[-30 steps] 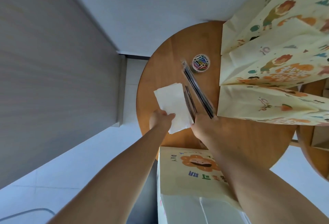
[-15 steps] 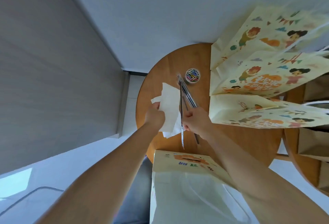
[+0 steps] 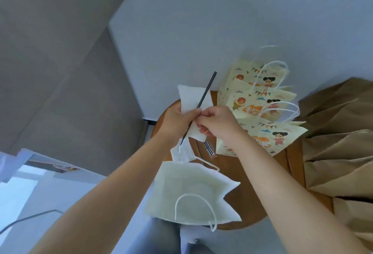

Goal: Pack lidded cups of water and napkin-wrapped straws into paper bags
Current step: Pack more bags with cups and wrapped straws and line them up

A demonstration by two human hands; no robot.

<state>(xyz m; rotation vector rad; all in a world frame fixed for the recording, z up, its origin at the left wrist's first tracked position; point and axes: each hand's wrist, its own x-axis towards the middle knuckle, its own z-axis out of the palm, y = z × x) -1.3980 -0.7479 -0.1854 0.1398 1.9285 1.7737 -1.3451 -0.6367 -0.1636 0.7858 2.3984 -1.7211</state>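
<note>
White tissue and a dark straw meet in the grip at the centre of the frame. The left hand (image 3: 179, 121) curls round the napkin (image 3: 191, 97) with its thumb pressing the straw (image 3: 208, 86) against it, and the right hand (image 3: 219, 124) pinches the napkin's lower part just beside the straw, fingers bent tight. The likeliest failure seems to be the straw sliding out lengthwise. It looks smooth, it pokes out past the tissue at both ends, and only the thumb pins it. The tissue looks thin, so a hard tug from the right hand could tear it, and a slack wrap would probably spring open. Both things are held in the air, so a dropped straw might miss the wooden counter (image 3: 250, 205) and fall to the floor at the left. The loose straws (image 3: 209, 149) lying below the hands could roll if bumped. The open bag (image 3: 191, 189) at lower centre appears to overhang the counter's near edge, where a forearm might push it off. The straw is thin, straight and dark, slanting from upper right to lower left. The napkin is soft and creased, lies mostly flat behind the straw and is not yet wound round it. Printed bags (image 3: 262, 138) lie stacked at the right. No cup is in view.
</note>
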